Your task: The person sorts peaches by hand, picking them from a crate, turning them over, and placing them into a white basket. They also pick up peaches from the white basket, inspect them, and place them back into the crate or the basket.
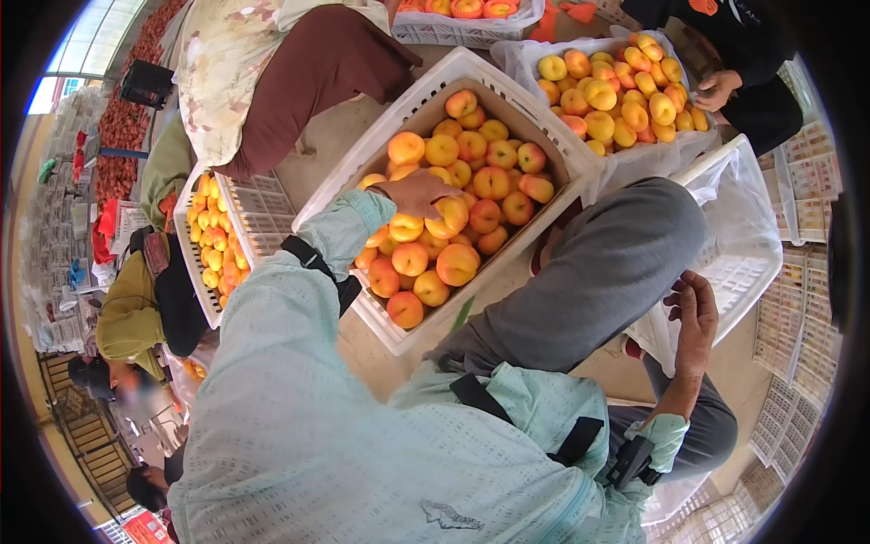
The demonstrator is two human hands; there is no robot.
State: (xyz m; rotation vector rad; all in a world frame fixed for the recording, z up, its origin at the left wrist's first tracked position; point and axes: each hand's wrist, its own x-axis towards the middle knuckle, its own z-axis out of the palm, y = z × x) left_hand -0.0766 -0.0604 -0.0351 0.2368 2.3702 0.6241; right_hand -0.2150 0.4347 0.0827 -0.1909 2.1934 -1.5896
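Note:
Straight ahead, a white plastic crate (319,201) lined with cardboard holds many orange-yellow peaches (492,182). My left hand (415,192) reaches over its left part, with fingers curled onto a peach (450,216) among the others. My right hand (694,308) is raised beside my right knee, palm turned inward, fingers apart and slightly bent, holding nothing. Just beyond it, a white crate (739,281) with a clear plastic liner leans near my leg.
At the upper right, a lined crate (666,154) of peaches sits by another person's hand (719,89). A narrow crate (201,286) of yellow fruit lies left. Other people sit around, and stacked white crates (797,335) line the right.

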